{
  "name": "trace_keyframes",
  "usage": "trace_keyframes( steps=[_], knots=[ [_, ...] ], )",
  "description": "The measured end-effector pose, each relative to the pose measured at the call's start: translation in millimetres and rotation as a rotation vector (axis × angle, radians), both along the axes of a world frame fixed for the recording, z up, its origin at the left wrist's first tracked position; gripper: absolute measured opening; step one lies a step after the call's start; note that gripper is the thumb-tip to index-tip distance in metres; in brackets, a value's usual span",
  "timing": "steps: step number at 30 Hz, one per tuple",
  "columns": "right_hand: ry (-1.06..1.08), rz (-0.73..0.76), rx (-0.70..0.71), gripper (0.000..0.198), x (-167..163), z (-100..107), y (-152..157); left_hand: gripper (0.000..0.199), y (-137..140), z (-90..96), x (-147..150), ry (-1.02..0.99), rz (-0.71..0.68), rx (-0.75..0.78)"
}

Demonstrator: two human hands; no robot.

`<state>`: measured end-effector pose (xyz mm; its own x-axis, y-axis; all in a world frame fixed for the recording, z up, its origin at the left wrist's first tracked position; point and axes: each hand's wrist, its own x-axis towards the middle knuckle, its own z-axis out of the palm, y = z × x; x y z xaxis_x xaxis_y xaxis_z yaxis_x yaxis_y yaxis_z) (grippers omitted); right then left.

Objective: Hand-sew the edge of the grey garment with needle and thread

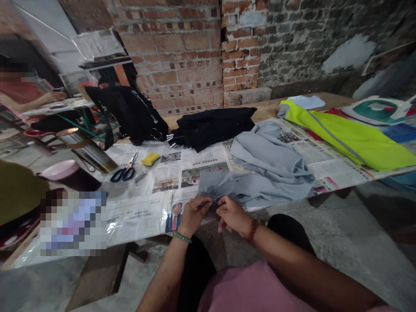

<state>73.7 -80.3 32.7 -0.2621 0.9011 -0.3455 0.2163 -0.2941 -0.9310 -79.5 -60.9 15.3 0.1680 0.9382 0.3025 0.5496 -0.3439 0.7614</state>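
Note:
A grey cloth garment (273, 151) lies crumpled on the table, one end reaching the front edge by my hands. My left hand (193, 216) is closed in a pinch at that near end, where the cloth shows between my hands. A small dark bit shows at its fingertips, too small to name. Just to the right, my right hand (234, 216) is also pinched, fingers curled; what sits between its thumb and forefinger cannot be made out. The fingertips of both hands are close together but apart.
Newspaper under clear plastic (136, 216) covers the table. Left are scissors (125, 169), a yellow sponge (150, 159), a steel flask (87, 149) and a lidded cup (71, 175). Behind lie black clothing (214, 125) and a black bag (130, 112). Right are a neon garment (351, 136) and an iron (377, 110).

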Motion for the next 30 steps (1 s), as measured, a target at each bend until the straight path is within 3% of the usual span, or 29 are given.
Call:
trace_keyframes(
  steps=[3,6,8,12,14,19,30],
  knots=[
    [-0.28,0.175,0.319,0.013,26,24,1,0.011,0,-1.6,0,-0.025,0.026,-0.027],
    [-0.554,0.046,0.746,0.016,45,42,21,0.011,-1,-0.8,0,-0.038,0.03,-0.038],
    [-0.635,0.056,0.823,0.019,48,43,40,0.011,-2,1.0,0,-0.028,0.028,-0.035],
    [-0.537,0.368,0.669,0.024,34,27,64,0.01,-3,3.5,1,-0.007,0.039,-0.031],
    [-0.455,0.421,0.588,0.024,27,19,66,0.01,-4,3.5,2,0.005,0.038,-0.035],
    [-0.363,0.314,0.372,0.023,19,11,61,0.008,-2,1.8,2,0.016,0.023,-0.011],
    [-0.267,0.072,0.258,0.011,13,11,65,0.009,-2,6.4,4,0.088,0.033,-0.034]
  ],
)
